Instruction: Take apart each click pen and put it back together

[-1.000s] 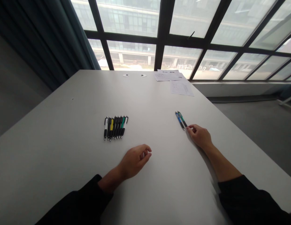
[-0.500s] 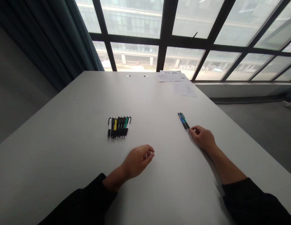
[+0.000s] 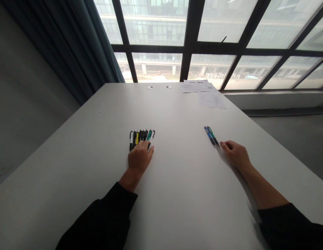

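Observation:
A row of several click pens lies side by side on the white table, among them a white pen, a yellow pen and a green pen. Over the lower ends of this row is my left hand, thumb held apart from the fingers; it covers part of the pens. Off to the right, a blue pen and a green-and-black pen lie slanted and close together. Beside their lower tips rests my right hand, its fingers curled together with no object visible in them.
The white table stretches toward large windows. Sheets of paper lie at its far right corner, and two round cable-hole covers sit near the far edge. A dark curtain hangs at the left.
My left hand has moved forward and left, from bare table onto the lower part of the pen row. My right hand has stayed near the two pens. The view has shifted slightly left.

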A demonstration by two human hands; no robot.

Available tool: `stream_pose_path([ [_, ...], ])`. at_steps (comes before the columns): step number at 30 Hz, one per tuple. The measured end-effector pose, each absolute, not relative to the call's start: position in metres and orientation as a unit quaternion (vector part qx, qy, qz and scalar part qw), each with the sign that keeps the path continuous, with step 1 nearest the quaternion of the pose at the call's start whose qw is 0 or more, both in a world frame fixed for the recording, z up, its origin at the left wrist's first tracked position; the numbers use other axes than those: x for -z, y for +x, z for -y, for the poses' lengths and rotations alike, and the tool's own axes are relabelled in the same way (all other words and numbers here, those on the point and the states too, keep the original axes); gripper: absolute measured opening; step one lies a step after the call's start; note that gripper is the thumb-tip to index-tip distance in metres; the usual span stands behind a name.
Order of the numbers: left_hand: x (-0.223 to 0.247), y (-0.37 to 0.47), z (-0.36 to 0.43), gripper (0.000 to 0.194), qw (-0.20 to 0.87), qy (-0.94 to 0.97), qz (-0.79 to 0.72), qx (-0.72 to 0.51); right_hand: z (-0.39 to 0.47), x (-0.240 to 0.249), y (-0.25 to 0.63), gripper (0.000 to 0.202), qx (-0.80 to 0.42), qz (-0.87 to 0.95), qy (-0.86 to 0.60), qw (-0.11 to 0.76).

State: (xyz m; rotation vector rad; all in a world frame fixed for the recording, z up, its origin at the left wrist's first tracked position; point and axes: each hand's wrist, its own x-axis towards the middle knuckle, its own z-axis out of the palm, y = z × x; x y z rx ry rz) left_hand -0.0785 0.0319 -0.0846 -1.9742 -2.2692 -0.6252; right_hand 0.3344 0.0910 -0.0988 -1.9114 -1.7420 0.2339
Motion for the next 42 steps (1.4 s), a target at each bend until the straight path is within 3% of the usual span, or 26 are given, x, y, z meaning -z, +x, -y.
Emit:
stream_pose_path([
  [6, 0.088, -0.078, -0.033, 0.028, 0.059, -0.646, 0.741, 0.17, -0.091, 0.099, 0.334, 0.045, -0.09, 0.647, -0.704, 0.28],
  [21, 0.084, -0.063, -0.027, 0.004, -0.024, -0.763, 0.61, 0.214, -0.074, 0.083, 0.312, 0.044, -0.093, 0.656, -0.644, 0.381],
  [24, 0.076, -0.056, -0.021, 0.002, -0.056, -0.775, 0.577, 0.252, -0.056, 0.078, 0.281, 0.038, -0.175, 0.718, -0.556, 0.38],
  [28, 0.044, -0.05, -0.009, 0.006, -0.097, -0.798, 0.509, 0.309, -0.029, 0.062, 0.233, 0.047, -0.266, 0.765, -0.446, 0.382],
  [34, -0.023, -0.055, 0.02, 0.008, -0.116, -0.772, 0.43, 0.453, -0.011, -0.005, 0.201, 0.008, -0.325, 0.703, -0.331, 0.539],
  [38, -0.06, -0.059, 0.048, 0.021, -0.188, -0.657, 0.413, 0.603, 0.004, -0.054, 0.193, 0.019, -0.322, 0.647, -0.303, 0.621],
  [42, -0.079, -0.056, 0.07, 0.017, -0.196, -0.572, 0.416, 0.68, 0.033, -0.081, 0.187, 0.011, -0.316, 0.621, -0.305, 0.649],
])
